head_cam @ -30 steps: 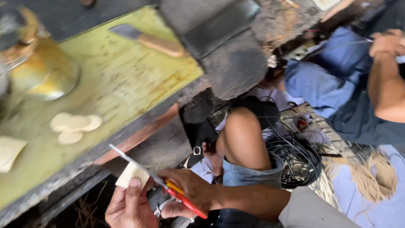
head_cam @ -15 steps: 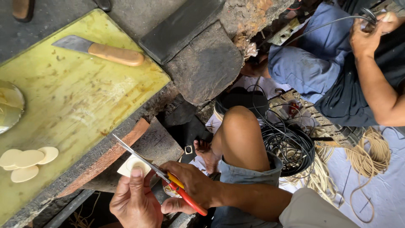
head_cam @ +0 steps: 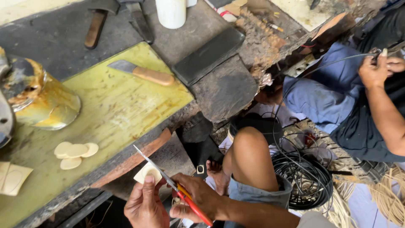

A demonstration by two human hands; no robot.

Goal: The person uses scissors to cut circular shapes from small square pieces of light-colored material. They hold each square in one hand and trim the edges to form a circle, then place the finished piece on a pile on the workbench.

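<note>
Worn and stained, a yellow-green board (head_cam: 114, 109) lay across a rough dark workbench (head_cam: 219, 80), seen from above by the person seated beside it. Low in the view the left hand (head_cam: 145, 204) pinched a small cream piece of sheet (head_cam: 147, 172) between thumb and fingers, the thumb pressed flat on top of it. The right hand (head_cam: 198, 198) was closed around the red-and-yellow handles of a pair of scissors (head_cam: 168, 182), whose thin blades stood slightly parted and reached up across the piece, touching it (how far the cut ran could not be told). On the board, well apart from the hands, sat a little cluster of cream discs (head_cam: 75, 153), overlapping one another, and near the board's far edge a wooden-handled knife (head_cam: 143, 72). A dented brass-coloured vessel (head_cam: 44, 103) rested at the left. Beyond the person's bare knee (head_cam: 251, 156) lay a coil of black cable (head_cam: 303, 179), and at the right a co-worker's hand (head_cam: 373, 69) gripped one end of a thin cable.
</note>
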